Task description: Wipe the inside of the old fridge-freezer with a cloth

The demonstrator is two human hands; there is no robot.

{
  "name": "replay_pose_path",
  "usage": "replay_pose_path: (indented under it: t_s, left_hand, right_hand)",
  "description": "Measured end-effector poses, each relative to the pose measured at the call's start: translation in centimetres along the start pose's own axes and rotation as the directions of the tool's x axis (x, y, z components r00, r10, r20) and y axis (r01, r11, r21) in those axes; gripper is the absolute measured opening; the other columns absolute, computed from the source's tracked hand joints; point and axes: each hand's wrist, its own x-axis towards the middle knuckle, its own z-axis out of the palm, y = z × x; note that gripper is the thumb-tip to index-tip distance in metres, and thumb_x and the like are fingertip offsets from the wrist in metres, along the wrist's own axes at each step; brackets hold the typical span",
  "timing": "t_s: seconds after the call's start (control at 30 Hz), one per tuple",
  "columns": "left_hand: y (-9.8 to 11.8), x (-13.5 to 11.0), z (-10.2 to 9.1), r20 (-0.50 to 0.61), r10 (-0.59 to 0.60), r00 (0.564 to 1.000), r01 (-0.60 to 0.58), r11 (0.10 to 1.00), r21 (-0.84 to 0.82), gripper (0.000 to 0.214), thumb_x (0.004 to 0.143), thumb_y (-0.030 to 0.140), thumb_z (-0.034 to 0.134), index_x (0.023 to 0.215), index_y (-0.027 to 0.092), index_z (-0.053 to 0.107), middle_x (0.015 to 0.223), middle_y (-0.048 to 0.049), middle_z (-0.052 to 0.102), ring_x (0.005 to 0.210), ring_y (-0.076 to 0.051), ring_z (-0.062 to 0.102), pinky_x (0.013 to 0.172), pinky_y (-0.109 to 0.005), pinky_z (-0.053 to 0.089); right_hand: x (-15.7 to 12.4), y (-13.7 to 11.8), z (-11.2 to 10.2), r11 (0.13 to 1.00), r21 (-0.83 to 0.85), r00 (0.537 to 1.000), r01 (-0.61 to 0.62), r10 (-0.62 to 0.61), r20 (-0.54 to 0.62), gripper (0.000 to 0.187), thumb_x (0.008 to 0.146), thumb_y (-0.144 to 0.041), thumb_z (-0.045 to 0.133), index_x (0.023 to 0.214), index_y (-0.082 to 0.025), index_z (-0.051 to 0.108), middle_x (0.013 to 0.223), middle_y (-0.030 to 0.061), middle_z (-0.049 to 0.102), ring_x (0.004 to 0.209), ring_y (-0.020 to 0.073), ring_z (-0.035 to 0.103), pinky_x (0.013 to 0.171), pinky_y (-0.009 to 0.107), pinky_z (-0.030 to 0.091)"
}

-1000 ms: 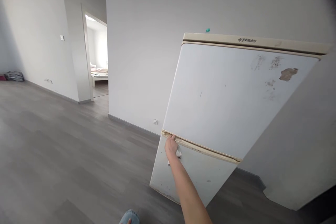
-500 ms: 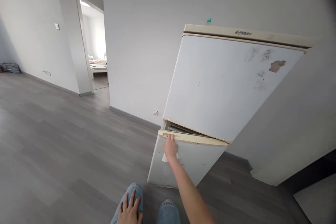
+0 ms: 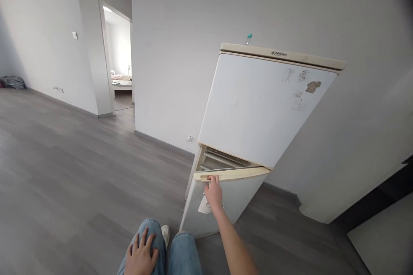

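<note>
Fridge (image 3: 258, 107) stands vs wall (image 3: 193, 30), bottle (image 3: 248, 39) on top. Lower door (image 3: 226, 197) ajar below upper door (image 3: 261, 107). Doorway (image 3: 118, 60) far left; socket (image 3: 189, 139) just left of fridge.

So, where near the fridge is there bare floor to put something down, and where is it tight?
The grey floor is bare from the fridge's lower door leftward to the doorway and the far wall. A smaller bare strip lies right of the fridge, along the baseboard. It is crowded in front: the right hand grips the door's handle, a cloth under it, and the left hand rests on the knee.
</note>
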Motion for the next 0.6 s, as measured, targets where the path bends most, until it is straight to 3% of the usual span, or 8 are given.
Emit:
replay_pose_path:
  t_s: [0.27, 0.43, 0.6]
  left_hand:
    - [-3.4, -0.6, 0.4, -0.022, -0.053, 0.998, 0.053, 0.999, -0.008, 0.052, 0.085, 0.039, 0.030, 0.132, 0.029, 0.050, 0.155, -0.0053, 0.036, 0.144, -0.035, 0.026, 0.111, -0.049, 0.027]
    - [-3.4, -0.1, 1.2, -0.037, -0.018, 0.999, 0.017, 1.000, -0.020, 0.051, 0.085, 0.040, 0.033, 0.131, 0.028, 0.051, 0.154, -0.0063, 0.036, 0.143, -0.037, 0.026, 0.111, -0.050, 0.028]
    - [-3.2, 0.0, 1.6, -0.049, -0.011, 0.999, 0.010, 1.000, -0.023, 0.052, 0.086, 0.040, 0.032, 0.132, 0.027, 0.050, 0.155, -0.0065, 0.035, 0.144, -0.037, 0.025, 0.111, -0.052, 0.027]
  right_hand:
    - [-5.4, 3.6, -1.8, 0.975, 0.219, 0.996, 0.029, -0.010, -0.088, 0.011, 0.080, -0.017, 0.043, 0.089, -0.022, 0.048, 0.102, 0.0063, 0.050, 0.067, 0.0158, 0.056, 0.051, 0.026, 0.038]
    - [-8.8, 6.2, -3.7, 0.925, 0.350, 0.980, 0.145, -0.087, -0.178, 0.007, 0.081, -0.022, 0.043, 0.085, -0.021, 0.048, 0.095, 0.0056, 0.051, 0.083, 0.0196, 0.060, 0.066, 0.028, 0.048]
    - [-12.2, 8.7, -5.9, 0.918, 0.381, 0.985, 0.112, -0.051, -0.167, 0.007, 0.084, -0.027, 0.045, 0.083, -0.021, 0.048, 0.096, 0.0060, 0.053, 0.088, 0.0178, 0.059, 0.078, 0.028, 0.049]
